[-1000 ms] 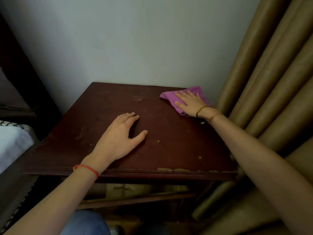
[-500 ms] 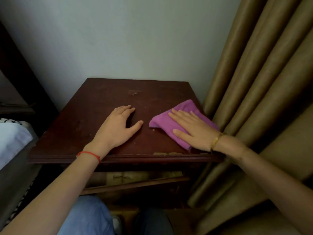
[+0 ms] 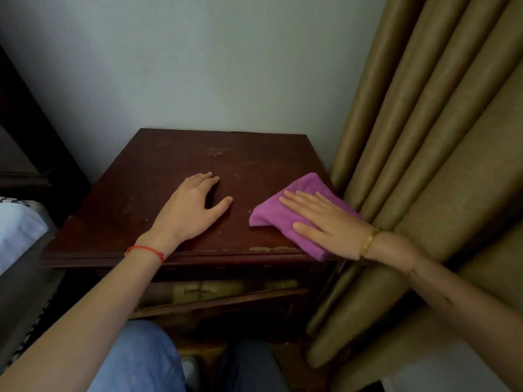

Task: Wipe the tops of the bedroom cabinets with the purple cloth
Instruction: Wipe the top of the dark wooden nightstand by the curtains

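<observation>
Right hand [image 3: 325,222], fingers straight, presses the purple cloth [image 3: 285,215] flat at the front right corner of the cabinet top [image 3: 158,176], spreading pressure for wiping. Left hand [image 3: 192,210], open, rests palm-down mid-surface, probably for support.

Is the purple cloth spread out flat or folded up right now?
Folded. The purple cloth shows a thick, rounded doubled edge at its left side, and the right hand presses flat on it at the cabinet top front right corner.

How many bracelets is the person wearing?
2. A red string bracelet sits on the left wrist, near the cabinet's front edge; a gold bracelet sits on the right wrist, beside the curtain.
</observation>
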Demonstrator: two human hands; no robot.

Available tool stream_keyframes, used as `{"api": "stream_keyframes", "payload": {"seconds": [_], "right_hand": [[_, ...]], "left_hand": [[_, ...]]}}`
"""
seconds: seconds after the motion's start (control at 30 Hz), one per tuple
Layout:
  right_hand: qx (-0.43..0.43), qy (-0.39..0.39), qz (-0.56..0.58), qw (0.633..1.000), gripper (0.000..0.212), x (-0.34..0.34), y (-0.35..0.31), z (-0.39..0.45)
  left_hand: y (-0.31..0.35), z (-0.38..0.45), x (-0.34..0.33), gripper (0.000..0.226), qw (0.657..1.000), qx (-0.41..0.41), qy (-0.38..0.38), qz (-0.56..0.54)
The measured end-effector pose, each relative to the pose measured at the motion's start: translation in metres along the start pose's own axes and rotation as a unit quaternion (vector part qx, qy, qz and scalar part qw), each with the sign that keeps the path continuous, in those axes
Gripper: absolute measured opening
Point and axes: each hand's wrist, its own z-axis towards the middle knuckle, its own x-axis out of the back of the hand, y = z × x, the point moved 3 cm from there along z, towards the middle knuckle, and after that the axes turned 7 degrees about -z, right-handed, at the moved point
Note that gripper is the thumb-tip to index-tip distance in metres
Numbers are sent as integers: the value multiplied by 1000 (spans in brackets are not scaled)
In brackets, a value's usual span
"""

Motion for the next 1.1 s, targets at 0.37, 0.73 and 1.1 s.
{"api": "stream_keyframes", "payload": {"seconds": [0.37, 0.73, 1.1], "right_hand": [[66, 1, 7, 998, 60, 0, -32, 22], [86, -7, 0, 996, 69, 0, -29, 38], [44, -24, -26, 998, 66, -1, -4, 89]], "left_hand": [[-4, 1, 5, 57, 1000, -7, 27, 0], [-22, -5, 18, 59, 999, 28, 36, 11], [-18, -7, 19, 58, 998, 41, 39, 11]]}}
